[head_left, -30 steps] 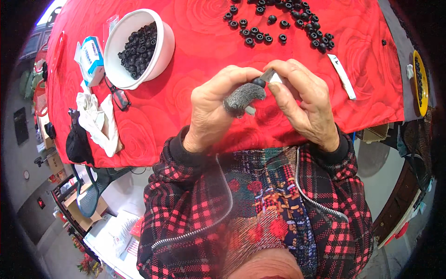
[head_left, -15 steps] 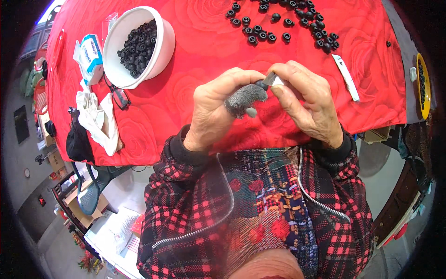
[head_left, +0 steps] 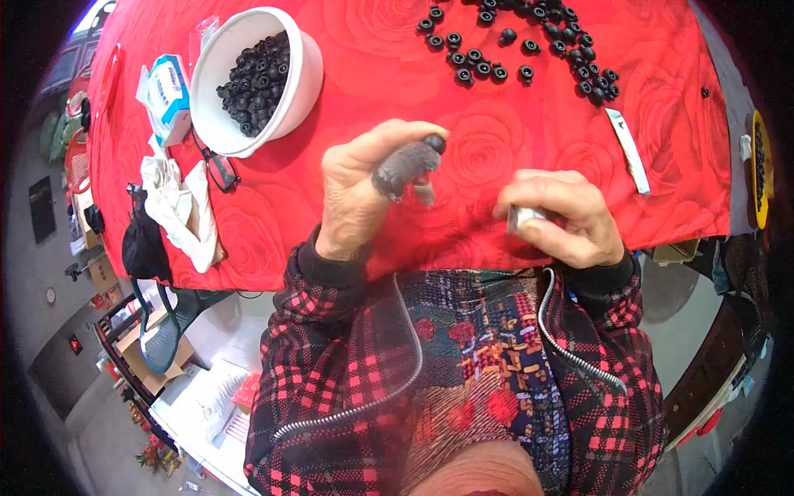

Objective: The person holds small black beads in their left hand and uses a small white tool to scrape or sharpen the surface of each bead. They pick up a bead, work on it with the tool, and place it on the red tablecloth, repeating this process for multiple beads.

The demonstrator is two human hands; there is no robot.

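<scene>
Between the thumb and the grey-covered forefinger of my left hand [head_left: 356, 178] is a small round black part [head_left: 434, 143]. A dark grey finger cover [head_left: 401, 172] wraps that finger. My right hand [head_left: 566, 217] is closed on a small blade [head_left: 523, 217] with a pale wrapping, held apart from the left hand. Farther off, several loose black round parts [head_left: 473, 56] with ringed ends lie scattered on the red tablecloth [head_left: 372, 66]. A white bowl [head_left: 310, 78] at the left holds a heap of similar black parts [head_left: 255, 87].
Left of the bowl stands a blue and white box [head_left: 168, 103], with eyeglasses [head_left: 222, 171] and a white cloth [head_left: 194, 223] nearer me. A white strip [head_left: 628, 151] lies on the right. At the far right is a yellow tray [head_left: 764, 211] with dark pieces.
My hands have moved apart. The right hand has drawn the blade away from the black part, toward the right and nearer me; the left hand has shifted slightly left with the part.
</scene>
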